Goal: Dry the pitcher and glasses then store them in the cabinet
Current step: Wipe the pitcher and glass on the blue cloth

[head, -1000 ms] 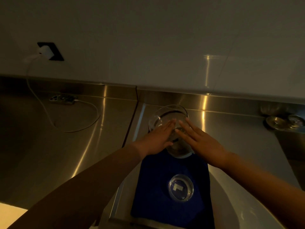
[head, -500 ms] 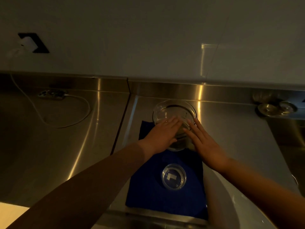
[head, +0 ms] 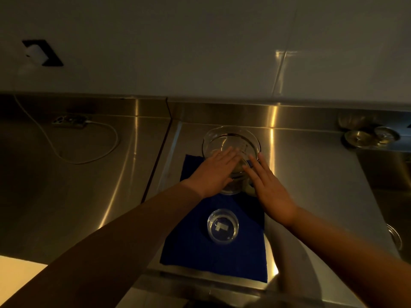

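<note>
A clear glass pitcher [head: 231, 141] stands upright at the far end of a blue towel [head: 200, 252] on the steel counter. My left hand [head: 213, 174] lies against its near left wall with the fingers stretched out. My right hand [head: 271, 192] rests flat along its near right side, fingers straight. Neither hand is closed around it. A short clear glass [head: 223, 226] stands upright on the towel, nearer to me and between my forearms.
A power strip [head: 69, 121] with a white cable lies on the counter at the far left, below a wall socket [head: 41, 53]. A sink basin [head: 391, 196] drops away at the right, with metal drain pieces [head: 369, 136] behind it.
The view has shifted a little. My hands stay at the pitcher, and their fingertips have drawn slightly apart around its near side. The pitcher and the glass have not moved.
</note>
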Demonstrator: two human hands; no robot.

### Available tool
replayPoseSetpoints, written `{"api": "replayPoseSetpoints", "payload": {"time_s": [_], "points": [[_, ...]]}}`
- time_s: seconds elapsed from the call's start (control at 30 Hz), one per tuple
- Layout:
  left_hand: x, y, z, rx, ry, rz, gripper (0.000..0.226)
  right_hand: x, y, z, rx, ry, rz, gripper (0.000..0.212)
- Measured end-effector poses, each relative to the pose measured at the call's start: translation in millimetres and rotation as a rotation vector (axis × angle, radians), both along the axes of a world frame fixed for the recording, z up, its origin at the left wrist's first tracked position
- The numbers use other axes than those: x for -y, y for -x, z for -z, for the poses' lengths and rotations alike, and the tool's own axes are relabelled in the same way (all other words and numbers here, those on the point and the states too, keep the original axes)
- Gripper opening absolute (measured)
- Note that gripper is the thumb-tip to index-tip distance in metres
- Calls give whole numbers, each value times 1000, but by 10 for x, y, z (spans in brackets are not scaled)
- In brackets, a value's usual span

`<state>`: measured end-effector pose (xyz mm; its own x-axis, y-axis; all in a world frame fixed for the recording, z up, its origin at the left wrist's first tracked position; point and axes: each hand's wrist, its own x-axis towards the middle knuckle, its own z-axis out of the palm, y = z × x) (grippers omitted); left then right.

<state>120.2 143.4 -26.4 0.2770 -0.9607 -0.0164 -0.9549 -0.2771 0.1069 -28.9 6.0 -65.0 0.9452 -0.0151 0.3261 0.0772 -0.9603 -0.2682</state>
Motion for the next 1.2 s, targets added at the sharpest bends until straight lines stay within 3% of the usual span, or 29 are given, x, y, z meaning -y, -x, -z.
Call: {"api": "replayPoseSetpoints", "payload": {"time_s": [0.17, 0.33, 0.43, 0.5, 0.73, 0.87, 1.2], "points": [[-151, 254, 8, 0, 2, -60, 76, 62, -25, 38, 8, 29, -2, 86], [-443, 684, 184, 219, 37, -14, 75, 147, -92, 50, 69, 170, -144, 56], [-603, 847, 333, 123, 111, 23, 73, 159, -173, 22, 65, 244, -196, 68], [-647, 902, 440, 83, 62, 12, 76, 137, -213, 4, 52, 278, -203, 75], [-628, 893, 693, -40, -131, -75, 90, 127, -248, 38, 78, 312, -187, 69], [-659, 866, 708, -133, -129, -98, 89, 173, -271, 81, 106, 330, -202, 75], [-678, 831, 714, -194, -111, -62, 99, 166, -341, 29, 218, 342, -187, 61]]}}
